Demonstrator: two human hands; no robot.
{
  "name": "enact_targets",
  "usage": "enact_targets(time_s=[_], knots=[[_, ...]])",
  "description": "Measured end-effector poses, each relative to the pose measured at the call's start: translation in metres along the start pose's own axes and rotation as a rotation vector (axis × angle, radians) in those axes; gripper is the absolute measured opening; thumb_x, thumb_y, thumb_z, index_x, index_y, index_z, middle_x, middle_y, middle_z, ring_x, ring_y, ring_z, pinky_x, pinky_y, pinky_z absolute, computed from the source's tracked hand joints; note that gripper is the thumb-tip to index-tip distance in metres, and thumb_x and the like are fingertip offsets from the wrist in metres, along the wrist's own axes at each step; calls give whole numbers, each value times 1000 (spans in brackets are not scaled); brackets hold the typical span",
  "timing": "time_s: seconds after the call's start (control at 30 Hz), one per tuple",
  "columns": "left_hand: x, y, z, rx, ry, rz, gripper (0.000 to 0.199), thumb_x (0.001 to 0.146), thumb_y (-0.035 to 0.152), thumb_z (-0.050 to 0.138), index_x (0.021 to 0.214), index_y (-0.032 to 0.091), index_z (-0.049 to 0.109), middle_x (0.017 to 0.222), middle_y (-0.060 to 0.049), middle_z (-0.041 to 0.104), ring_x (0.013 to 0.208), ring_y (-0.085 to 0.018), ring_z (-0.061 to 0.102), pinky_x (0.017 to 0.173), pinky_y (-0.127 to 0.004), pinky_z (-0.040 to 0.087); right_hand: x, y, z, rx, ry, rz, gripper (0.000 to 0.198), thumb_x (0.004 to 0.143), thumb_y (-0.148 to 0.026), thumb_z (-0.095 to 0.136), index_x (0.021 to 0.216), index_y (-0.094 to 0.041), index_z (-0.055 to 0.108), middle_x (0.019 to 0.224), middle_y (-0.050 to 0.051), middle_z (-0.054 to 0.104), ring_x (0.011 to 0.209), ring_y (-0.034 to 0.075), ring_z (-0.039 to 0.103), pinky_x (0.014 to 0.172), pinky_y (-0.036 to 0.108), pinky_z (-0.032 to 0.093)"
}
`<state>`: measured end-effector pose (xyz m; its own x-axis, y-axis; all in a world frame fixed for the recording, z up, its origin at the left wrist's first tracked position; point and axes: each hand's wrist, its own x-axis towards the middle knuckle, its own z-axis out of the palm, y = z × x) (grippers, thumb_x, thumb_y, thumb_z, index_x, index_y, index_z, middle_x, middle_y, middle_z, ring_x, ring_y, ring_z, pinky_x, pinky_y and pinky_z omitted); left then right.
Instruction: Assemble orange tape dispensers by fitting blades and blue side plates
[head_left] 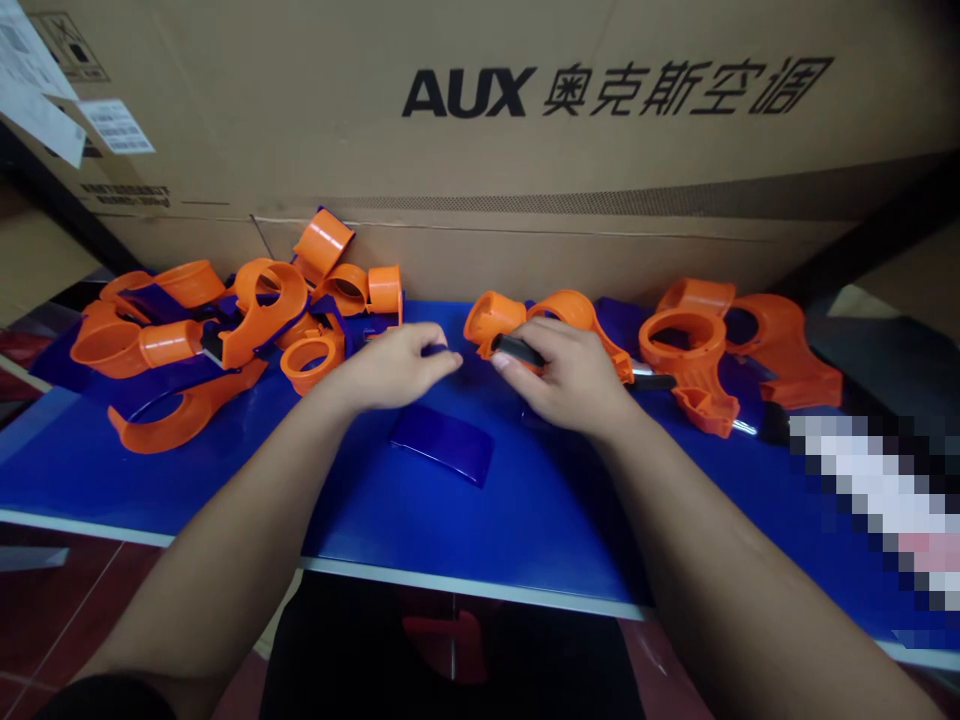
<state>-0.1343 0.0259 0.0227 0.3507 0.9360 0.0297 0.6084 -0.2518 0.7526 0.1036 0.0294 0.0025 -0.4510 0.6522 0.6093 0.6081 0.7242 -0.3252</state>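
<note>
The black handle (517, 350) was over the worktop's (360, 535) middle, nearer the back edge, with the right hand's (574, 375) fingers clamped round it. The left hand's (401, 368) fingers were curled in — whether they gripped the dark sliver (433, 350) there, I could not tell. A low sweep of a wrist could have pushed the blue plate (442, 447) towards the front edge; a slack grip could have dropped the handle against the orange rings (697, 292) at the back. Behind, a carton (300, 110) read "AUX 奥克斯空调" — its white label (116, 125) was too small to read.
</note>
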Motion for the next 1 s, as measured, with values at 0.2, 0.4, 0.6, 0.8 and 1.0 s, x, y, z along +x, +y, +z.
enact_targets(time_s=[0.2, 0.4, 0.6, 0.8, 1.0], knots=[[4, -17, 16, 624, -137, 261, 25, 98, 32, 52, 104, 15, 70, 102, -14, 70, 102, -28, 68, 96, -43, 54, 0, 7, -6, -87, 9, 29, 23, 95, -40, 63, 91, -19, 70, 79, 6, 68, 71, 21, 59, 69, 34, 45], [3, -18, 12, 585, -203, 287, 30, 97, 37, 59, 113, 16, 74, 107, -13, 72, 105, -28, 69, 102, -45, 54, -1, 9, -4, -86, -47, 39, 26, 96, -41, 63, 98, -18, 74, 84, 8, 72, 78, 23, 64, 75, 37, 48], [0, -14, 8, 186, -4, 183, 38, 91, 47, 73, 116, 19, 70, 106, -8, 76, 97, -22, 72, 90, -39, 59, -1, 7, -2, -90, -89, 33, 29, 95, -43, 64, 99, -16, 74, 90, 11, 74, 81, 24, 66, 76, 37, 50], [0, -1, 21, -114, 193, 374, 23, 96, 35, 69, 112, 20, 71, 96, -2, 74, 86, -13, 69, 80, -28, 56, -1, -1, 3, -49, -130, -14, 30, 96, -36, 61, 112, -13, 73, 102, 14, 75, 92, 26, 69, 83, 38, 53], [1, 1, 25, 29, 189, 389, 12, 95, 28, 68, 97, 19, 76, 89, -2, 72, 84, -14, 65, 78, -30, 50, -2, -5, 9, -71, -155, -37, 25, 95, -37, 64, 105, -15, 71, 95, 12, 73, 85, 25, 66, 79, 37, 52]])
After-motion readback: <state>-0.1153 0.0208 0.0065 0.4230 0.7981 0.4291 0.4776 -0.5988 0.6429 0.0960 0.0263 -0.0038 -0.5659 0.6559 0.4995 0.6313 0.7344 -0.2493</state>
